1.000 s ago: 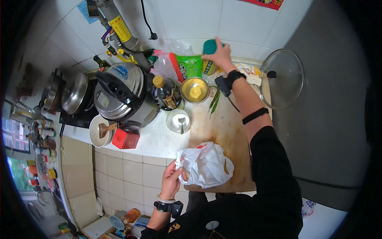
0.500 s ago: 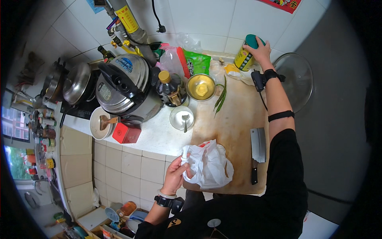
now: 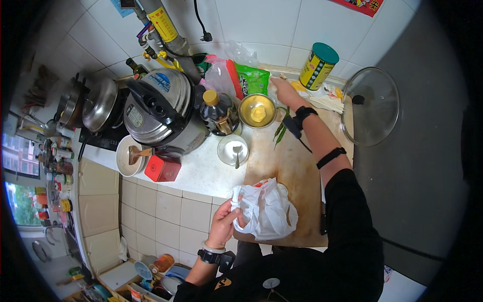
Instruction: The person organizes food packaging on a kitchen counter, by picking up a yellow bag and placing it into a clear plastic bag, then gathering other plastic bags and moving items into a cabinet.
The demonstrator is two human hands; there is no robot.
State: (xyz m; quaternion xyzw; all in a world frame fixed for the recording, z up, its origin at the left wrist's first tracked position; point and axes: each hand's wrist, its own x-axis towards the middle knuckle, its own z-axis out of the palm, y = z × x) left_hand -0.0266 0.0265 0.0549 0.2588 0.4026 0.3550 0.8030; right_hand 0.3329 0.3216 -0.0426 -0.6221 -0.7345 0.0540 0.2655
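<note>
In my left hand a white plastic carrier bag is gripped by its handle, hanging over the near edge of the wooden cutting board. My right hand reaches to the back of the board, against a crumpled clear plastic bag beside a green packet; its fingertips are hidden. A yellow can with a green lid stands right of that hand. Long green peppers lie below my right wrist. Left of them sits a metal bowl holding a peeled yellow piece.
A cleaver's dark handle shows beside my right sleeve, its blade covered. A glass lid leans at the right. Leftward stand a small bowl with a spoon, a dark sauce bottle, a pressure cooker and a red tin.
My right hand has let go of the yellow can and moved left to the clear plastic beside the green packet. My right arm now covers the cleaver blade. The left hand keeps the bag.
</note>
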